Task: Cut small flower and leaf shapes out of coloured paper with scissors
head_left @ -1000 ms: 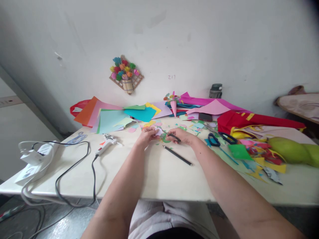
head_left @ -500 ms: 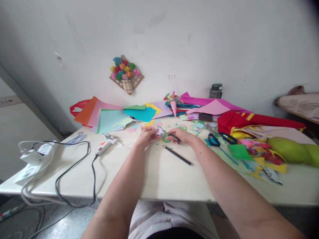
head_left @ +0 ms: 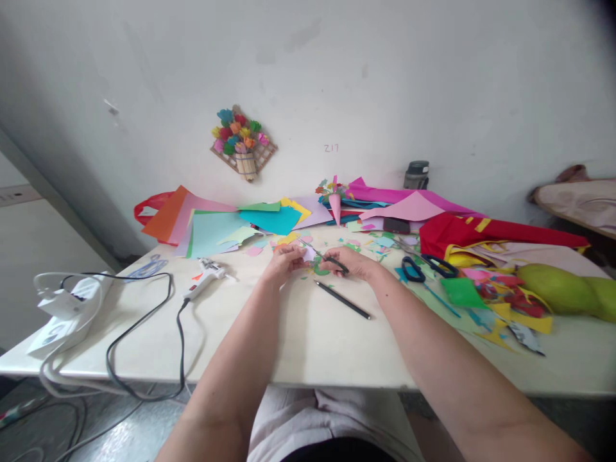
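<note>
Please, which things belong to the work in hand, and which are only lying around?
In use now:
black-handled scissors, held in the right hand
lilac paper piece, pinched in the left hand

Apparently only lying or standing around:
black pen
glue gun
dark blue-handled scissors
dark bottle

Scuffed pale wall [head_left: 385, 83] behind a cream table [head_left: 317, 353], shiny grey floor [head_left: 126, 427] beneath its left end.

Black-handled scissors [head_left: 319, 253] of metal and apparent plastic, matt lilac paper [head_left: 308, 255], smooth off-white tabletop [head_left: 235, 346]
</note>
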Motion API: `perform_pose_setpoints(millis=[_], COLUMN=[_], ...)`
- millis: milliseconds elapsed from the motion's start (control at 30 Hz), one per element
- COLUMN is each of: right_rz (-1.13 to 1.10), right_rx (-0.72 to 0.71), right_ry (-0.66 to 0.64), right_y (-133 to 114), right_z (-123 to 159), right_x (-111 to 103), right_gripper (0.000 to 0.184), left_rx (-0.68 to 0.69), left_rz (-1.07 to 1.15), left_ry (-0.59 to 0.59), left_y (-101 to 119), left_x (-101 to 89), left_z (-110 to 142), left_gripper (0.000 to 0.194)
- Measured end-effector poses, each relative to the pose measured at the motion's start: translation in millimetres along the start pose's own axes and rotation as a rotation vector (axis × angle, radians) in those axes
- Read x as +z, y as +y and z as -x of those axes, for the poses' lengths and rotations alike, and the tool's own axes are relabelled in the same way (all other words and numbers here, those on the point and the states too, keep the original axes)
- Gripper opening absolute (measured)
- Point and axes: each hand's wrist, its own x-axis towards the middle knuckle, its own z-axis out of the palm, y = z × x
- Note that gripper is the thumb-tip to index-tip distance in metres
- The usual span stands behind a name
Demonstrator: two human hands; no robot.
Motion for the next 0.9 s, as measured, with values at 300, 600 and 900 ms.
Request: perform_pose_setpoints(millis=[300,600,900], right_rz=[0.072,0.066,0.040], right_rx=[-0.030,-0.046,-0.003], right_ry=[0.003,0.005,0.023], right_y=[7,10,0], right_z=[-3,-5,-1], right_x=[-4,-4,1], right_gripper=[0.019,0.018,0.016], left_rx=[-0.028,-0.025,-0.016], left_rz=[-0.014,-0.007,0.006], left_ry=[0.000,0.004,0.046], left_y=[0,-1,1], left_x=[-0.6,-0.8,1.3], left_z=[0,0,0], left_gripper=[0.028,0.027,0.027])
